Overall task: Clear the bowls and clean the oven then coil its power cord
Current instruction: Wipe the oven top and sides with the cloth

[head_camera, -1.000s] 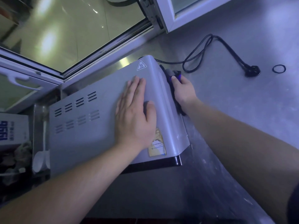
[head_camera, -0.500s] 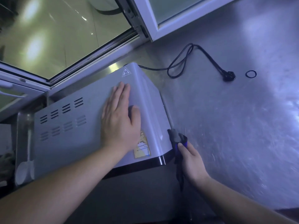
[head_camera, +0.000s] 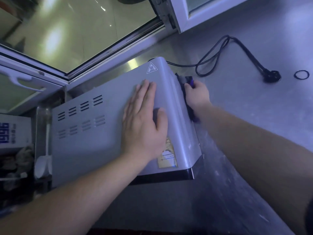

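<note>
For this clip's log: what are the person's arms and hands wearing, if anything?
Both forearms are bare, with no gloves, rings, watch or bands visible on the left hand or the right hand. The only clothing in view is a dark sleeve edge at the right arm's upper end, by the frame's border.

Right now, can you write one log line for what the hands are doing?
step: wiping oven side | left hand: flat on grey metal oven top | right hand: pressing dark cloth | black power cord: uncoiled

one oven (head_camera: 105, 116); two hands (head_camera: 144, 119); one cord (head_camera: 218, 53); one cloth (head_camera: 185, 80); one ring (head_camera: 302, 75)
</note>
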